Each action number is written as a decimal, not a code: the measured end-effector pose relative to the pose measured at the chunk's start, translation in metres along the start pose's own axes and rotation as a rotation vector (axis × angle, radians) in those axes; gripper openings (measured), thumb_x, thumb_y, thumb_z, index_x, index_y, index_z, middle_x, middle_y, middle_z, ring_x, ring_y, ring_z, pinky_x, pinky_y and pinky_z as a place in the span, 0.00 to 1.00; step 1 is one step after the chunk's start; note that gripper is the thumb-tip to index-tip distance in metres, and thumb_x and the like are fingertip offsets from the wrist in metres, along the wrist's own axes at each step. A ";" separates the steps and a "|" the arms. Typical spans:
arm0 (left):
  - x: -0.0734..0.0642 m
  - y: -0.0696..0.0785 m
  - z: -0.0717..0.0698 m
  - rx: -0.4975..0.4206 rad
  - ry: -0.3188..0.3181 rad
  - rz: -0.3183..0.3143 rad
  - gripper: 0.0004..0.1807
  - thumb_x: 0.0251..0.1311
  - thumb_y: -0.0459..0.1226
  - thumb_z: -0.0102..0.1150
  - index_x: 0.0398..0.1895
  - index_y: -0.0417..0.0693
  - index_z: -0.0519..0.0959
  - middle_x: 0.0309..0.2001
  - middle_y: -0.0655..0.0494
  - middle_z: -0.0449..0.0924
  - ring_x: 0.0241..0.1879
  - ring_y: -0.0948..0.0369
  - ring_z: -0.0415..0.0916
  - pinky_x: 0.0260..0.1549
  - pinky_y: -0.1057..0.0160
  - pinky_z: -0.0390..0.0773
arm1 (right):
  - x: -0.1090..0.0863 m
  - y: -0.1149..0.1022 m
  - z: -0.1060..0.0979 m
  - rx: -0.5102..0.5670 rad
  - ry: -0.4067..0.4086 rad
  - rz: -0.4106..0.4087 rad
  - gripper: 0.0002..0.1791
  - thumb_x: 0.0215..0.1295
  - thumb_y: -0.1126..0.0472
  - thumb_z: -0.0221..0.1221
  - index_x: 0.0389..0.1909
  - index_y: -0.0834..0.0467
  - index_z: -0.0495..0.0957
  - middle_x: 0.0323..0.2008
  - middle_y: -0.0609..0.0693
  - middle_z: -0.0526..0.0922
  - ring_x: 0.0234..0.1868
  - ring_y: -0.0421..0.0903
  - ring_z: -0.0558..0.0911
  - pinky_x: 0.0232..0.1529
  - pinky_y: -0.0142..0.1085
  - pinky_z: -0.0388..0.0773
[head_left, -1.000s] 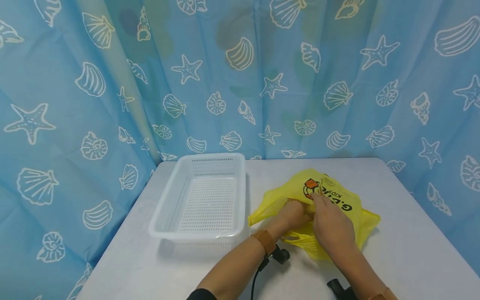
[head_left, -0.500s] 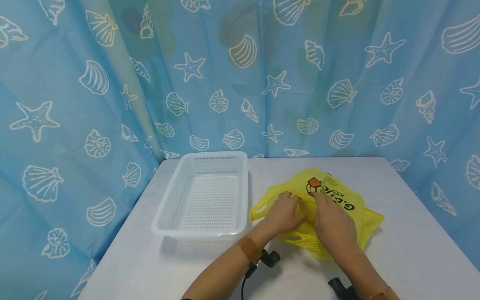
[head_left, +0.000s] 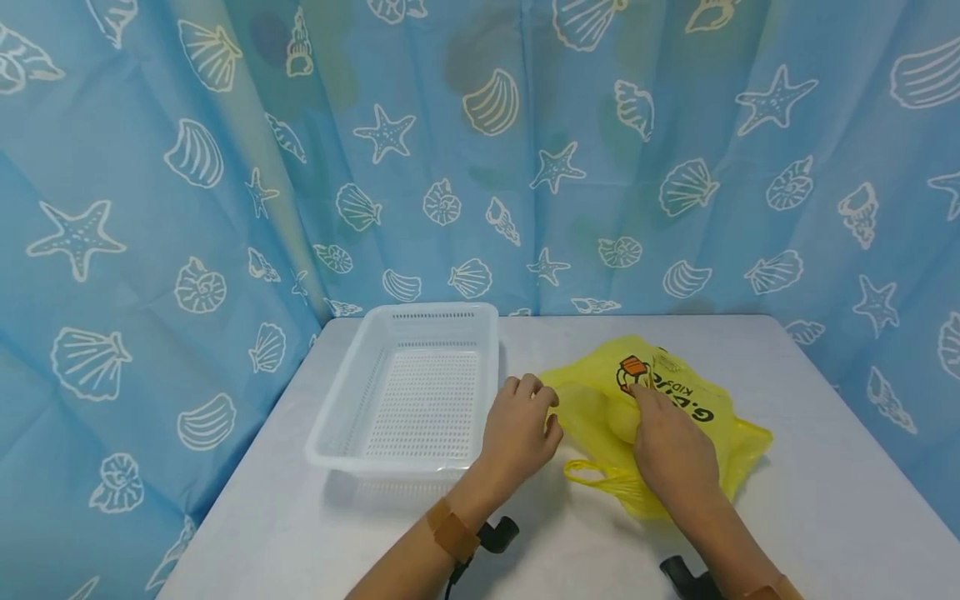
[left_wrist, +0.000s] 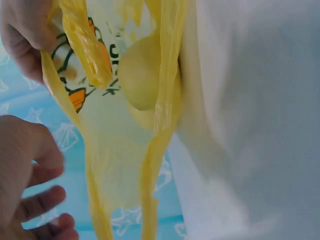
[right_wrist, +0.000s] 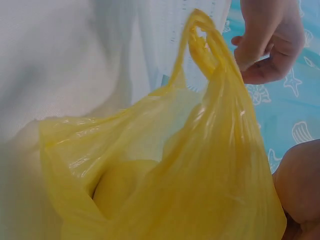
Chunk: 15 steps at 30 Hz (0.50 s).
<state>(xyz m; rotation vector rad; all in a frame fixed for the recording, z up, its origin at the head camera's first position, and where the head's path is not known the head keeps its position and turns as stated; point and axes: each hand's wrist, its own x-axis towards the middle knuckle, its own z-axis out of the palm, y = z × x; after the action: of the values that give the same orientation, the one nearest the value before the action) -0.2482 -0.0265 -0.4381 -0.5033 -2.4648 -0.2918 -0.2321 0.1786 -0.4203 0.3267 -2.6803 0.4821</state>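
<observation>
A yellow plastic bag [head_left: 600,417] with printed lettering lies on the table, its mouth towards me. My right hand [head_left: 675,450] pinches the upper edge of that mouth and holds it raised. Beside the bag's left end is my left hand [head_left: 517,429], its fingers loosely bent and nothing in them; the left wrist view shows a gap between this hand [left_wrist: 30,175] and the bag. Inside, a smooth round object [left_wrist: 140,75] shows yellowish through the plastic. Its kind cannot be made out, and the deeper part of the bag is hidden.
A white perforated plastic basket [head_left: 318,446] stands on the white table [head_left: 577,567], left of the bag and close to my left hand. Behind the table hangs a blue curtain [head_left: 450,108] with shell and starfish prints. Each wrist wears a strapped camera.
My left hand has come out of the bag's mouth, holding nothing, and moved left towards the basket. The right hand keeps its grip on the bag's edge.
</observation>
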 end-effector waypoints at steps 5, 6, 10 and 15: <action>-0.004 0.002 -0.002 0.157 -0.077 -0.034 0.10 0.46 0.40 0.65 0.34 0.54 0.78 0.46 0.50 0.72 0.44 0.52 0.69 0.42 0.58 0.74 | 0.001 0.002 0.000 0.000 -0.004 0.000 0.21 0.65 0.70 0.48 0.60 0.63 0.68 0.56 0.63 0.75 0.49 0.62 0.78 0.38 0.56 0.77; -0.005 0.002 -0.002 0.188 -0.097 -0.041 0.12 0.44 0.40 0.67 0.34 0.53 0.77 0.47 0.49 0.72 0.45 0.50 0.68 0.43 0.57 0.73 | 0.001 0.002 0.000 -0.004 -0.006 0.002 0.21 0.65 0.70 0.48 0.60 0.63 0.68 0.56 0.63 0.75 0.50 0.62 0.78 0.39 0.56 0.77; -0.007 0.004 -0.002 0.302 -0.167 -0.045 0.21 0.39 0.40 0.73 0.36 0.54 0.72 0.38 0.51 0.72 0.43 0.50 0.67 0.46 0.57 0.70 | 0.002 0.003 0.000 -0.009 -0.008 0.006 0.22 0.65 0.71 0.49 0.60 0.63 0.68 0.56 0.63 0.75 0.51 0.63 0.77 0.41 0.57 0.77; -0.009 0.004 -0.002 0.408 -0.207 -0.007 0.26 0.38 0.36 0.75 0.39 0.55 0.68 0.26 0.57 0.69 0.32 0.56 0.62 0.41 0.59 0.66 | 0.001 0.003 0.000 -0.001 0.002 -0.006 0.21 0.65 0.71 0.48 0.59 0.63 0.68 0.55 0.63 0.75 0.51 0.62 0.78 0.40 0.57 0.77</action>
<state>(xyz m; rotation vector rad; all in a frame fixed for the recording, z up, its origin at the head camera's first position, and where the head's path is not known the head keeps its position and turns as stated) -0.2389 -0.0264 -0.4418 -0.3622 -2.6292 0.2726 -0.2339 0.1814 -0.4204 0.3344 -2.6770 0.4786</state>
